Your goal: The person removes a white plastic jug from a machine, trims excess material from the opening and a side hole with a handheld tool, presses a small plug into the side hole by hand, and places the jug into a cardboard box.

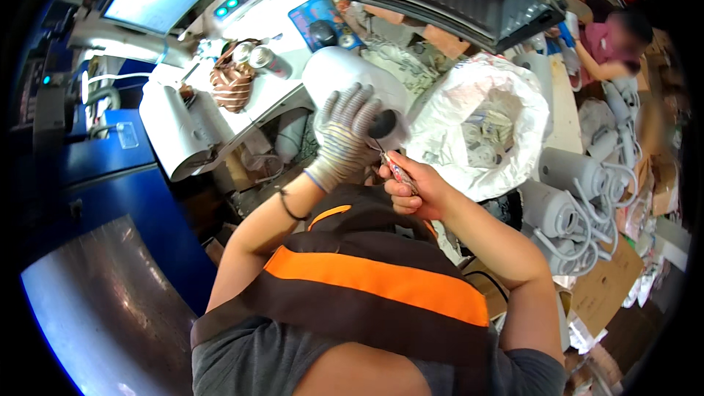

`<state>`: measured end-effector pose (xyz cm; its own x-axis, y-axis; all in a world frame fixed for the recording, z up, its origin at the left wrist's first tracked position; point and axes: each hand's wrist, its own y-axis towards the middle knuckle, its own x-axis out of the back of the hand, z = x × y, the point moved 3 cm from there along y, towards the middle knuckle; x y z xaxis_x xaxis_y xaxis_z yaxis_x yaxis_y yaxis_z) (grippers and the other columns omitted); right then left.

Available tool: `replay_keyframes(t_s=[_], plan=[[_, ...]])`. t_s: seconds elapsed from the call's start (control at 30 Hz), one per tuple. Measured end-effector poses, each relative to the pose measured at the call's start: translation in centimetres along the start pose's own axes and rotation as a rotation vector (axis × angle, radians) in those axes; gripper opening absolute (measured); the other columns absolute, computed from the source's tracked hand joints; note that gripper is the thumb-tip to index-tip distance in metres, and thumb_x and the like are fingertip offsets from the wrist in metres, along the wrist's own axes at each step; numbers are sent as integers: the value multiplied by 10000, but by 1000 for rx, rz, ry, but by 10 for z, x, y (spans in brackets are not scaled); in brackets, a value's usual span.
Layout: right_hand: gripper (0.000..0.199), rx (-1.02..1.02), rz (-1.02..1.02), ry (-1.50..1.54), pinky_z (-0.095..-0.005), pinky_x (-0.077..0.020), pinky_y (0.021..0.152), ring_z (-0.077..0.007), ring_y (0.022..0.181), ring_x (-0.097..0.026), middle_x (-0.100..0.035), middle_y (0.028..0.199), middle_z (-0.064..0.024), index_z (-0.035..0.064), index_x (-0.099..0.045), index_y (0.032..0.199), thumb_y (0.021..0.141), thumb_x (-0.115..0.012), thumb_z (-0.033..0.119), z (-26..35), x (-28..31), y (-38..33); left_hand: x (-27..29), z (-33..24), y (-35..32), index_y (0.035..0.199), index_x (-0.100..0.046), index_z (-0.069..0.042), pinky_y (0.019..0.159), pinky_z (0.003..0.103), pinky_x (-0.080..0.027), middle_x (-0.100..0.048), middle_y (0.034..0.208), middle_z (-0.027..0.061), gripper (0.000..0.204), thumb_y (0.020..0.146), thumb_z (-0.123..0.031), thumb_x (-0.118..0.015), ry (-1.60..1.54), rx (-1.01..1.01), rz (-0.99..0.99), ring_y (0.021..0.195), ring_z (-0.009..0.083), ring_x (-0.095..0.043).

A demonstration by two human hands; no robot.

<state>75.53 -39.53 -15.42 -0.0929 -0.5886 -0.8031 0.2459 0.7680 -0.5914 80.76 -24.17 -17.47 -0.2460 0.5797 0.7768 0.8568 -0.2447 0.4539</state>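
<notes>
My left hand (pixel 341 136), in a grey-striped work glove, grips the side of a pale grey cylindrical housing (pixel 345 70). The housing lies tilted in front of my apron, and a dark round opening (pixel 382 124) shows at its near right end. Bare and closed, my right hand (pixel 418 189) is wrapped round the red patterned handle of a small thin-bladed tool (pixel 400 173). The tool's narrow tip points up at the rim by the opening, close to the gloved fingers. Whether the tip touches the rim I cannot tell.
A white sack (pixel 469 169) with pieces inside stands to the right. Several grey housings with hoses (pixel 579 191) lie beyond it. On the left are a blue cabinet (pixel 132 242) and another cylindrical housing (pixel 176 132). Cans (pixel 262 59) stand on the white bench. A person (pixel 609 44) works at far right.
</notes>
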Motion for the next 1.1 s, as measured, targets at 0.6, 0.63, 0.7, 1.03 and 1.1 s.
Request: replay_keyframes(t_s=[0.6, 0.63, 0.7, 1.03, 1.1], plan=[[142, 672, -1338, -1791, -381, -505, 672, -286, 725, -623, -640, 878, -101, 59, -629, 904, 827, -613, 177, 165, 202, -89, 123, -71, 124, 649, -631, -41, 993, 407, -413, -551, 1174, 246, 278, 588, -242, -813, -247, -216, 159, 1156, 363, -518], [135, 753, -1264, -1709, -364, -506, 651, -257, 706, -625, -643, 853, -87, 57, -626, 894, 832, -624, 176, 162, 171, -100, 107, -78, 120, 650, -629, -51, 984, 409, -413, -548, 1186, 229, 292, 614, -288, -796, -421, -281, 179, 1164, 362, -505], [143, 985, -876, -918, -276, -485, 581, -147, 649, -602, -615, 764, -27, 56, -610, 867, 860, -639, 195, 165, 90, -122, 70, -91, 104, 879, -634, -71, 887, 413, -457, -502, 1270, 189, 408, 586, -308, -791, -296, -335, 337, 1074, 328, -552], [175, 906, -1177, -1812, -346, -473, 610, -234, 668, -610, -614, 786, -85, 34, -542, 819, 761, -676, 130, 126, -82, -162, 51, -124, 101, 1003, -608, -140, 656, 347, -469, -563, 1038, 14, 313, 699, -217, -619, 3, -606, 351, 812, 198, -581], [189, 1069, -961, -2082, -349, -480, 637, -242, 709, -617, -624, 822, -64, 41, -540, 815, 741, -698, 115, 120, -80, -152, 50, -122, 98, 824, -602, -122, 708, 409, -441, -604, 863, 62, 107, 761, -193, -552, -49, -614, 385, 828, 256, -590]])
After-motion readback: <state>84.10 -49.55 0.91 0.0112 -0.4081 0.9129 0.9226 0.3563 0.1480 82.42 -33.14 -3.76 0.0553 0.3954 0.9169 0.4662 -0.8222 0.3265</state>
